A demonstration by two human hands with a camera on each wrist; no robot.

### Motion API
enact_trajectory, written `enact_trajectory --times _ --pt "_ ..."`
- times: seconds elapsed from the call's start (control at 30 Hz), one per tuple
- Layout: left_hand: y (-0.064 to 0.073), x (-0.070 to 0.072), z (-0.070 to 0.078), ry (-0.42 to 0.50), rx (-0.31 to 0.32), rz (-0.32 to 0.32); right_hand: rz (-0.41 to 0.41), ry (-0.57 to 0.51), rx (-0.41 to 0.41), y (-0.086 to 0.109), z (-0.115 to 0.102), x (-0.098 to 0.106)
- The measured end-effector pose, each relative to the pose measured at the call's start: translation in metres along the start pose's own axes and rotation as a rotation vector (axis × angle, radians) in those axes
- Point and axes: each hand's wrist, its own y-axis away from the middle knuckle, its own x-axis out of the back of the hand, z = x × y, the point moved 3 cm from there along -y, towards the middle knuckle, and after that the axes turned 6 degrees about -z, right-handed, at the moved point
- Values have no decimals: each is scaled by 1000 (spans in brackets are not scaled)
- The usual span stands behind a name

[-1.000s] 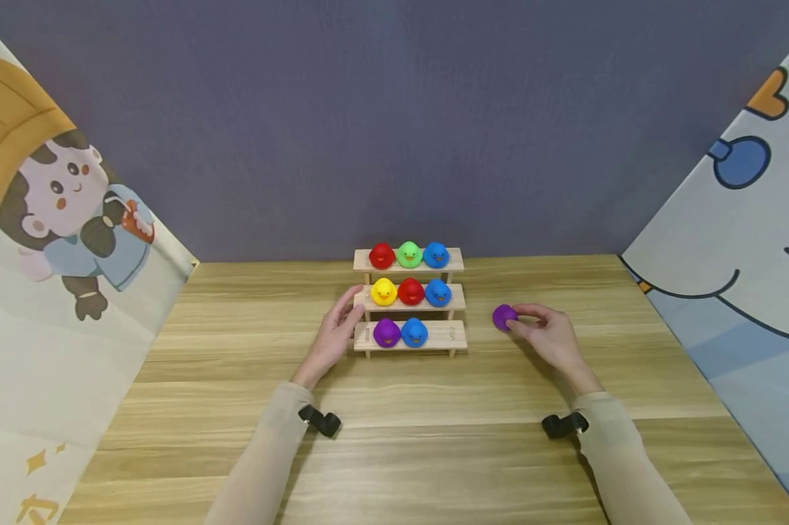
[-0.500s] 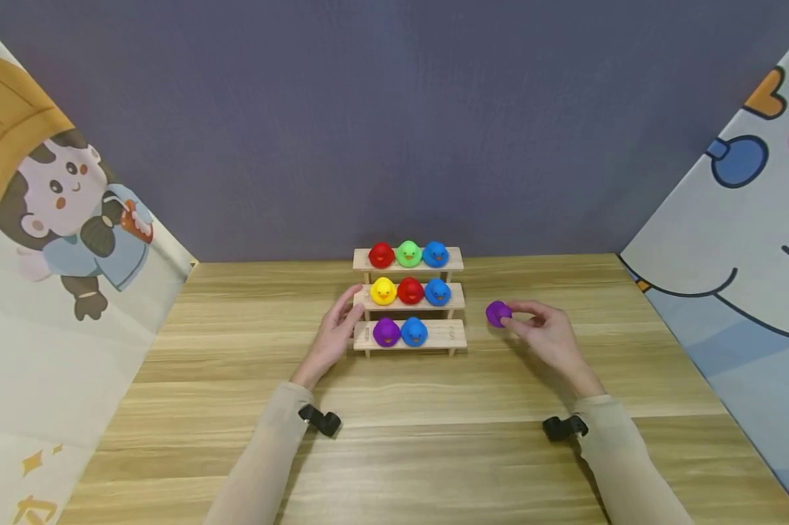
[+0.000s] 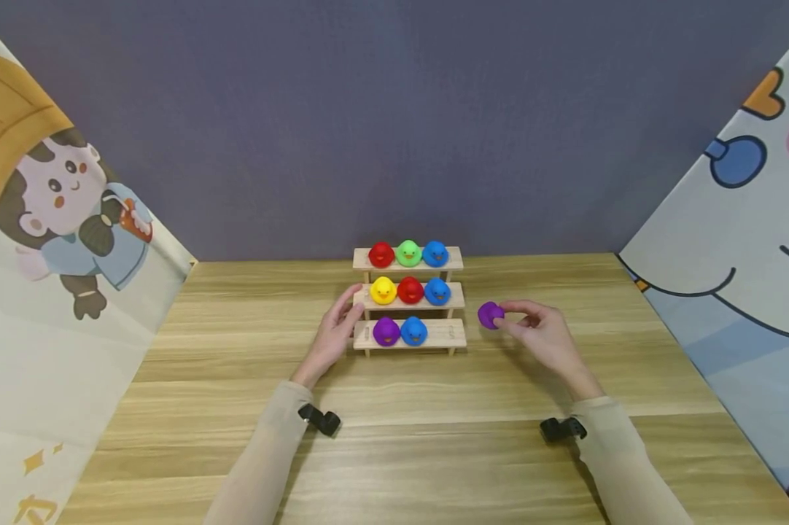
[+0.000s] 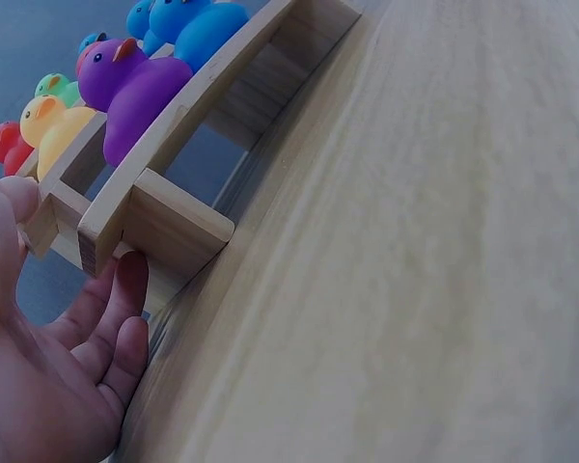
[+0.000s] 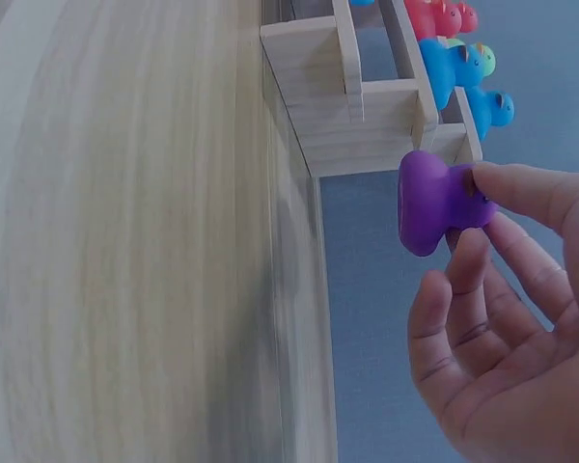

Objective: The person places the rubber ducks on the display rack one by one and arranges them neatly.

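Note:
A three-tier wooden display stand [image 3: 443, 334] carries several rubber ducks. My left hand [image 3: 332, 337] holds its left end at the middle tier; in the left wrist view the thumb [image 4: 17, 198] lies against that tier's end, other fingers curled lower down. To the right of the stand, my right hand [image 3: 547, 337] pinches a purple rubber duck [image 5: 429, 204] by the head between thumb and fingers, raised off the table. On the bottom tier sit a purple duck [image 3: 386, 332] and a blue duck [image 3: 414, 331], with bare board to their right.
The middle tier bears yellow [image 3: 383, 291], red [image 3: 410, 290] and blue [image 3: 437, 292] ducks. Red [image 3: 381, 255], green [image 3: 409, 254] and blue [image 3: 436, 254] ducks line the top tier. Behind the wood-grain table [image 3: 394, 467] rises a dark wall [image 3: 394, 131]; printed panels flank both sides.
The right hand has carried the purple duck a little to the left, closer to the stand. My left hand and the ducks on the tiers stay where they were.

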Motion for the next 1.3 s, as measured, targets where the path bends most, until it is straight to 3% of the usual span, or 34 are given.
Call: enact_trajectory --times 0.17,0.37,0.8,1.3 --pt "-9 0 -19 -15 6 1 -12 1 -1 1 -3 -3" --pt "-10 1 -25 -14 -26 12 -14 9 -6 3 -5 -5" --pt "-9 2 -25 -16 -32 18 -46 -14 31 5 -13 -19" --pt "-7 2 -23 -22 -27 20 -94 -59 5 4 -24 -38"
